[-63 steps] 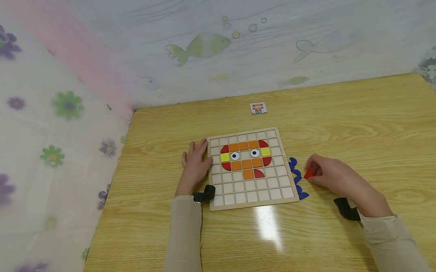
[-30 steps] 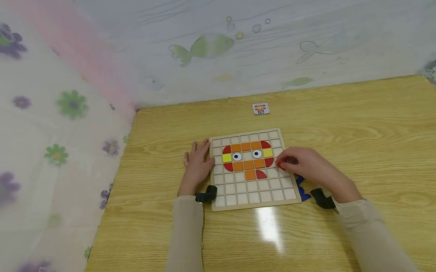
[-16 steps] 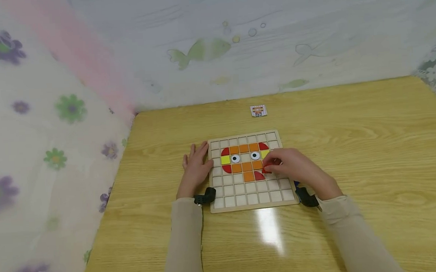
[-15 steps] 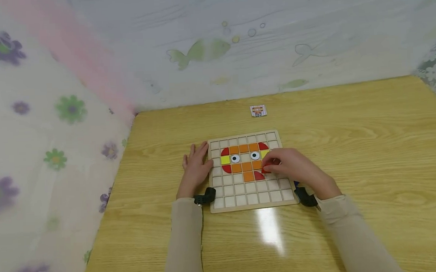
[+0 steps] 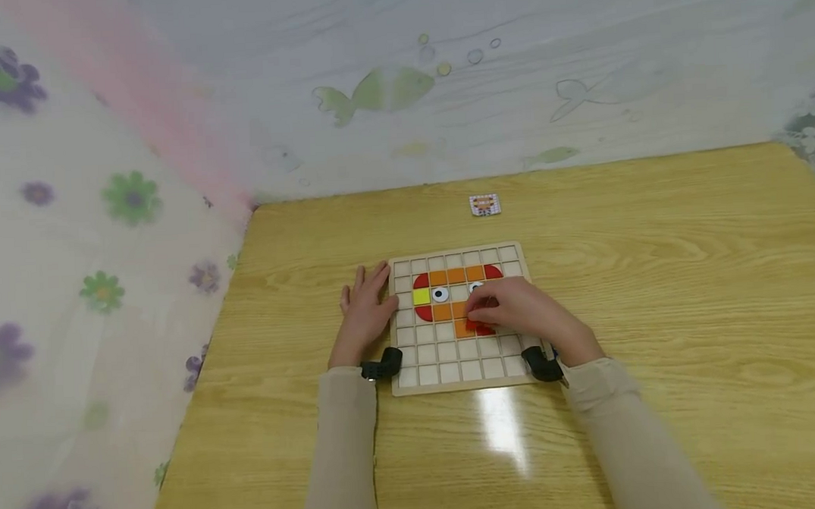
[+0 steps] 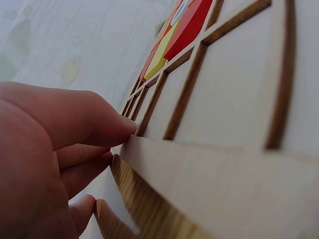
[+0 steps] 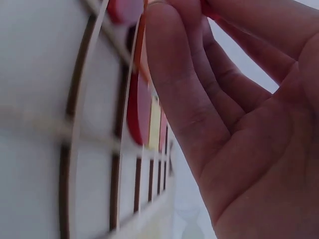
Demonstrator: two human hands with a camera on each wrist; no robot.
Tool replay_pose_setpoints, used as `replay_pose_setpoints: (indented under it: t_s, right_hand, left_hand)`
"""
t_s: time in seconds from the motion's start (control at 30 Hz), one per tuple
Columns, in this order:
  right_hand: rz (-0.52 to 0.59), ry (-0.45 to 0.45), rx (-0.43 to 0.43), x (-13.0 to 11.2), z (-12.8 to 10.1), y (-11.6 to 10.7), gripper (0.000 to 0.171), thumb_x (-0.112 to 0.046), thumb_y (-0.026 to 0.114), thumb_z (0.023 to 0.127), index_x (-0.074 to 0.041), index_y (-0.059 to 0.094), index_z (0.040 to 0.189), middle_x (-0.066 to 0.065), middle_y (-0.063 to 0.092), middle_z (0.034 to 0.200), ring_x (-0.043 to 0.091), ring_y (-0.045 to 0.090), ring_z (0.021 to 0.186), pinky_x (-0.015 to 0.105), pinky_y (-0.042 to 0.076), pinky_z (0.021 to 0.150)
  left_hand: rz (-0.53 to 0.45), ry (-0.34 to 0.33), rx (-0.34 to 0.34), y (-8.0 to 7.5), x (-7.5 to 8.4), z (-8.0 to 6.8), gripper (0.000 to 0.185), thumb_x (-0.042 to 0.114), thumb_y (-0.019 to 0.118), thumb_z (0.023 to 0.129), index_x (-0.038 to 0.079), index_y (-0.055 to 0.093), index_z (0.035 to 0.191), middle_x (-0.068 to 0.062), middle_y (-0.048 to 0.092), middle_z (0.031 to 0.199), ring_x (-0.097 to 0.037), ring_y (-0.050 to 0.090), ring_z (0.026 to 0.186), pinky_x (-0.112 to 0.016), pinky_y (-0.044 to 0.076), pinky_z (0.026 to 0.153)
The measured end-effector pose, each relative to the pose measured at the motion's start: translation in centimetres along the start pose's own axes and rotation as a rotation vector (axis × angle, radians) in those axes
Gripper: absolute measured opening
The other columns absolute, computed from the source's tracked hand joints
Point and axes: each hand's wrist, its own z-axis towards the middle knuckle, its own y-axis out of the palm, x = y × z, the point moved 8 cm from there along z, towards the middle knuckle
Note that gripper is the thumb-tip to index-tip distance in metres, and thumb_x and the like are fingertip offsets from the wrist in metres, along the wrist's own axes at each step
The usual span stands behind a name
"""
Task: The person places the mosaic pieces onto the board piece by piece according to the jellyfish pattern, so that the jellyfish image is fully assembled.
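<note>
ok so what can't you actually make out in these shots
- Red piece, head view: mostly covered by the right hand; its shape and exact cell on the grid board are unclear.
- Right eye tile, head view: partly hidden behind the fingers.
- Small card, head view: too small to read its picture.
- Right wrist view: blurred and close, fingertip contact cut off at the top edge.
- Left wrist view: the left hand touches the board edge; most of the board is out of frame.

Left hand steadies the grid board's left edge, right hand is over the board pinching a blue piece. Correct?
Not quite: the piece is red, not blue. The head view shows the right hand over the grid board pinching a red piece. The left hand does rest against the board's left edge, as the left wrist view confirms.
</note>
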Motion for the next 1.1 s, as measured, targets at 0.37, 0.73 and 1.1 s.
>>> replay_pose_setpoints:
  t_s: [0.37, 0.73, 1.1]
  right_hand:
    - [-0.011, -0.008, 0.005, -1.5, 1.5, 2.1, 0.016, -0.013, 0.058, 0.084, -0.02, 0.067, 0.094, -0.009, 0.061, 0.091, 0.011, 0.052, 0.082, 0.03, 0.042, 0.076]
    - [-0.092, -0.024, 0.023, -2.2, 1.9, 2.8, 0.012, -0.013, 0.06, 0.083, -0.02, 0.067, 0.09, -0.01, 0.06, 0.082, 0.009, 0.051, 0.074, 0.027, 0.042, 0.069]
    - [-0.11, -0.034, 0.007, -2.3, 1.9, 3.2, 0.009, -0.013, 0.064, 0.08, -0.017, 0.069, 0.086, -0.006, 0.056, 0.085, 0.012, 0.051, 0.075, 0.029, 0.042, 0.07]
  left_hand:
    - [0.022, 0.001, -0.002, -0.1, 0.1, 0.0, 0.055, 0.023, 0.049, 0.088, 0.016, 0.033, 0.14, 0.007, 0.024, 0.145, -0.022, 0.0, 0.135, -0.048, -0.007, 0.101]
    - [0.007, 0.013, -0.003, -0.2, 0.2, 0.0, 0.055, 0.023, 0.048, 0.087, 0.016, 0.033, 0.14, 0.006, 0.024, 0.145, -0.022, -0.001, 0.135, -0.047, -0.008, 0.101]
    - [0.009, 0.01, -0.009, -0.1, 0.1, 0.1, 0.056, 0.023, 0.047, 0.087, 0.016, 0.032, 0.14, 0.006, 0.023, 0.145, -0.022, -0.002, 0.135, -0.047, -0.009, 0.1]
